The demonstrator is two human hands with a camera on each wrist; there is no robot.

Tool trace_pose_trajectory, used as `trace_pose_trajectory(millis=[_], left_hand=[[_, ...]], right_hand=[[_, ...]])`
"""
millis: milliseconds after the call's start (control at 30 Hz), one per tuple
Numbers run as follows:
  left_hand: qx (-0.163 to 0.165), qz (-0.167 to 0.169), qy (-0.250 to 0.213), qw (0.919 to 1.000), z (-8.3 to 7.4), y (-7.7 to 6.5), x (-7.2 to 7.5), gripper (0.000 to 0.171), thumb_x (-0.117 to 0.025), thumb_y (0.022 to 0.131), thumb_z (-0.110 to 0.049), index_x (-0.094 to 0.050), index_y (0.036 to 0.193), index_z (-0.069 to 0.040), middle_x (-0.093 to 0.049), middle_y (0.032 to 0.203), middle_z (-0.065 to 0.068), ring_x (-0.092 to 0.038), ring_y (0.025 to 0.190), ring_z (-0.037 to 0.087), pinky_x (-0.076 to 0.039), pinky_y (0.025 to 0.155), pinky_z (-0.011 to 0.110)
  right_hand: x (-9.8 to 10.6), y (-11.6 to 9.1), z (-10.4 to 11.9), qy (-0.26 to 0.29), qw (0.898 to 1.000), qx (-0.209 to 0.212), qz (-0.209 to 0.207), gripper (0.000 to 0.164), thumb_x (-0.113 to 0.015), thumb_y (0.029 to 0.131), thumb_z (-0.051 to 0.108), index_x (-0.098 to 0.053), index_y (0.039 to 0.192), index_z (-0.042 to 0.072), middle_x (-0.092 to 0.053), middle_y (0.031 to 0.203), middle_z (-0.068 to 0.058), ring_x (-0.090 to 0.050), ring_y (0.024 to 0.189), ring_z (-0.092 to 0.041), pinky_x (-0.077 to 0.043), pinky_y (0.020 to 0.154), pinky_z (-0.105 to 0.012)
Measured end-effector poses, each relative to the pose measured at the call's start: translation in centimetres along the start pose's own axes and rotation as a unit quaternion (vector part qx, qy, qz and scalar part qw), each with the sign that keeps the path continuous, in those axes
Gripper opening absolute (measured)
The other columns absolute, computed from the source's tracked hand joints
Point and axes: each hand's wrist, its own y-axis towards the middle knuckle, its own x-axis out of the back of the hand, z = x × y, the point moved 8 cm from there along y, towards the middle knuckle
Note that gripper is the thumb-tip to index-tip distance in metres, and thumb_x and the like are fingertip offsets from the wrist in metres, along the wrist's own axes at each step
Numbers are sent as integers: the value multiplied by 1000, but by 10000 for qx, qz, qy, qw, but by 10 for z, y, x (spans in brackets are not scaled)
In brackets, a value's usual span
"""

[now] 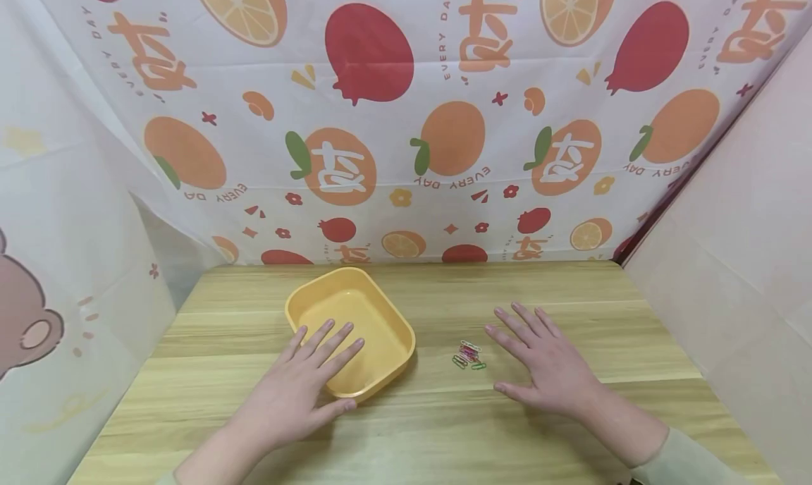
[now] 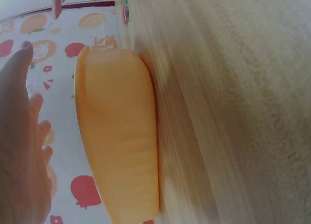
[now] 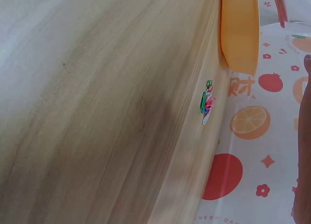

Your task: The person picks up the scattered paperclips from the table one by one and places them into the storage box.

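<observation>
A yellow square tray (image 1: 380, 305) with rounded corners and low walls stands on the wooden table. My left hand (image 1: 298, 390) is spread over its near left part, fingers straight, holding nothing. In the left wrist view the tray's outer wall (image 2: 119, 136) shows beside that hand (image 2: 22, 136). To the right of the tray lies a small heap of coloured paper clips (image 1: 468, 356), pink, green and white among them. Just right of the clips hovers my right hand (image 1: 552, 369), fingers spread and nothing in its grasp. The clips (image 3: 207, 105) also appear in the right wrist view.
A white cloth (image 1: 393, 210) printed with oranges and red fruit hangs along the table's back edge. Pale cloth walls flank the left (image 1: 76, 189) and right (image 1: 748, 224) sides. Bare wood (image 1: 431, 428) shows between the two hands.
</observation>
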Motion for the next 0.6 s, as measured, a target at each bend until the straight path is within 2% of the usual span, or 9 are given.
trace_pose_trajectory(millis=[133,200,333,433,600], left_hand=[[109,19,-59,9999,3,-1,-2,80,-59,89,-64,-35,156,-27,-28,162,1,-23,148,33,-6,122,50],[188,36,-77,9998,5,-2,-3,79,-57,90,-65,-35,155,-25,-26,163,1,-23,149,33,-2,123,47],[328,111,-89,9994,11,-4,-5,80,-55,92,-65,-30,157,-27,-21,165,-1,-19,150,31,3,123,44],[426,154,-133,9989,16,-5,-7,80,-57,92,-62,-28,158,-27,-20,165,-1,-16,151,30,3,123,43],[574,189,-243,9979,21,-6,-8,78,-60,93,-57,-29,158,-27,-22,164,0,-14,151,29,2,123,45]], right_hand=[[0,0,1,16,10000,6,-19,81,-60,86,65,-40,153,24,-25,163,-2,-25,147,-35,-6,123,-47],[1,0,2,1,9999,59,-144,79,-58,87,66,-42,152,24,-30,161,-4,-30,145,-35,-8,123,-48],[1,0,5,36,9991,129,-398,75,-54,89,67,-48,148,21,-42,155,-7,-41,138,-35,-26,116,-54],[0,0,6,15,9992,99,-392,73,-55,89,66,-49,147,21,-46,151,-7,-45,134,-34,-37,108,-55],[-5,1,9,36,9996,69,-253,73,-63,85,61,-50,146,22,-50,148,-8,-49,130,-34,-44,103,-55]])
